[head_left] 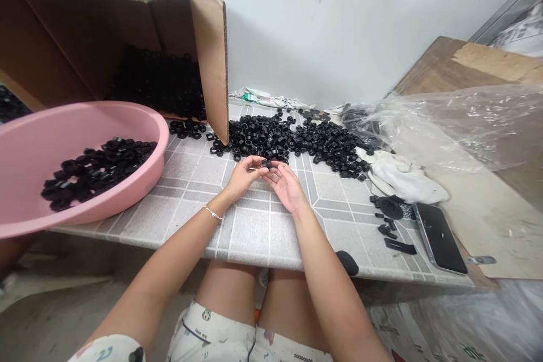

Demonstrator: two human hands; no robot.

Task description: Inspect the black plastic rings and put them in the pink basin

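Between the fingertips of both my hands is a small black plastic part (pixel 266 164), ring-like or cap-like, held just above the table. My left hand (pixel 245 179) pinches it from the left with thumb and fingers. From the other side my right hand (pixel 287 185) grips it with its fingertips, palm partly turned up. Right behind my hands spreads a pile of similar black parts (pixel 263 134), and a second heap (pixel 331 144) adjoins it on the right.
A pink basin (pixel 163 147) with black parts overhangs the table's left front edge. Behind it lies a cardboard box (pixel 214 62) on its side, holding more parts. At right are a white cloth (pixel 403 176), a phone (pixel 441 237), clear plastic film (pixel 458 119) and loose black pieces (pixel 387 226).
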